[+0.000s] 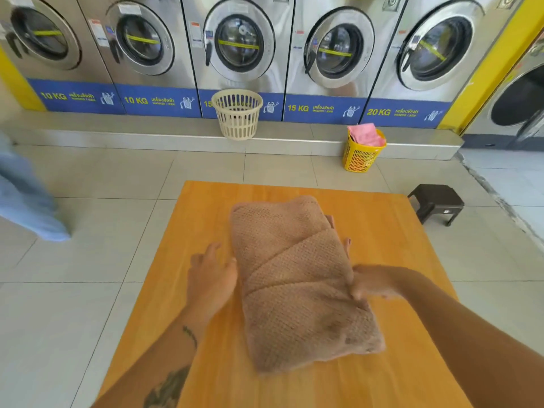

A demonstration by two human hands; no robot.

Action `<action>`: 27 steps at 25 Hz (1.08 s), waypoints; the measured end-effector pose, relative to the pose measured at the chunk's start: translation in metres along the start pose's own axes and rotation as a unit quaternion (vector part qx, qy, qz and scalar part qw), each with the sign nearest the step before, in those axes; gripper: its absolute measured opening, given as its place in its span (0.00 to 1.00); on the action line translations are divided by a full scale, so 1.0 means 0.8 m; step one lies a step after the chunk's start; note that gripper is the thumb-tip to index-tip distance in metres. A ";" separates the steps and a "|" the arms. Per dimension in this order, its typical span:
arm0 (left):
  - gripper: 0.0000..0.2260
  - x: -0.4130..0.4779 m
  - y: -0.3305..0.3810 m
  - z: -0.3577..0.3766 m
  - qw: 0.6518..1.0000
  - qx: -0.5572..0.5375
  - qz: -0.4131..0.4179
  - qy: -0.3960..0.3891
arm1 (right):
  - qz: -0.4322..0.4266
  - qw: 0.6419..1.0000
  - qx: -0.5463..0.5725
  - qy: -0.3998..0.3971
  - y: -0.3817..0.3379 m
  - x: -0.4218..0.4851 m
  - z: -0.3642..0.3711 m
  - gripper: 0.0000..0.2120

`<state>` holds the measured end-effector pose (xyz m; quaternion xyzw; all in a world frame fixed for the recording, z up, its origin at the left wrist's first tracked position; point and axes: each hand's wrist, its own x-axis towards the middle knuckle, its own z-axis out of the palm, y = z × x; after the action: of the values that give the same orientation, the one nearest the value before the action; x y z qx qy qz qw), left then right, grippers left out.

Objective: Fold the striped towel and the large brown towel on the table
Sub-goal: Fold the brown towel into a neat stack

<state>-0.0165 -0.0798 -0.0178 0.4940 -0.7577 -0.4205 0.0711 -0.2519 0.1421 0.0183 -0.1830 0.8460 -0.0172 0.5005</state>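
Note:
The large brown towel (297, 278) lies folded into a thick oblong bundle in the middle of the orange wooden table (391, 228), with diagonal fold edges across its top. My left hand (210, 275) rests flat on the table against the towel's left edge, fingers spread and thumb touching the cloth. My right hand (369, 282) is blurred at the towel's right edge; its fingers pinch the cloth there, and a fingertip shows further up along that edge. No striped towel is in view.
A row of steel washing machines (238, 45) lines the far wall. A cream basket (237, 113) and a yellow basket (362, 156) holding pink cloth stand by the step. A dark stool (437, 203) sits right of the table. A person's blue sleeve (23, 195) is at the left.

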 end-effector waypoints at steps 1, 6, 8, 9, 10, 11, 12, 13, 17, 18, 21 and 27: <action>0.26 -0.022 0.008 0.021 0.998 -0.046 -0.034 -0.021 | -0.048 0.990 0.126 0.034 0.003 -0.002 0.004 0.33; 0.31 -0.096 0.044 0.079 0.969 -0.229 -0.071 -0.056 | -0.215 0.881 0.417 0.065 0.009 0.002 0.043 0.40; 0.33 -0.124 0.050 0.080 0.967 -0.228 -0.090 -0.070 | -0.272 0.877 0.393 0.047 0.022 0.007 0.061 0.40; 0.34 -0.141 0.050 0.080 0.966 -0.226 -0.098 -0.079 | -0.298 0.874 0.383 0.042 0.031 0.003 0.068 0.40; 0.35 -0.161 0.051 0.079 0.966 -0.224 -0.100 -0.083 | -0.323 0.867 0.376 0.042 0.042 -0.007 0.076 0.40; 0.35 -0.178 0.050 0.081 0.968 -0.219 -0.098 -0.080 | -0.341 0.864 0.367 0.050 0.052 -0.018 0.083 0.41; 0.35 -0.195 0.051 0.082 0.970 -0.214 -0.088 -0.075 | -0.348 0.863 0.360 0.059 0.063 -0.027 0.091 0.42; 0.34 -0.210 0.054 0.085 0.972 -0.212 -0.076 -0.071 | -0.343 0.868 0.354 0.065 0.076 -0.036 0.097 0.42; 0.30 -0.264 0.084 0.097 0.976 -0.207 -0.025 -0.063 | -0.317 0.878 0.342 0.106 0.132 -0.080 0.102 0.35; 0.29 -0.276 0.094 0.101 0.975 -0.209 -0.013 -0.073 | -0.320 0.873 0.347 0.123 0.146 -0.094 0.099 0.33; 0.26 -0.302 0.126 0.124 0.971 -0.218 0.022 -0.097 | -0.310 0.867 0.347 0.181 0.200 -0.140 0.080 0.29; 0.23 -0.385 0.209 0.223 0.956 -0.230 0.089 -0.159 | -0.236 0.856 0.365 0.280 0.355 -0.221 0.061 0.28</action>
<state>-0.0705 0.2970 0.0817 0.3211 -0.6830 -0.6486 0.0988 -0.2170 0.4726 0.0825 -0.1685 0.8148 -0.4931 0.2542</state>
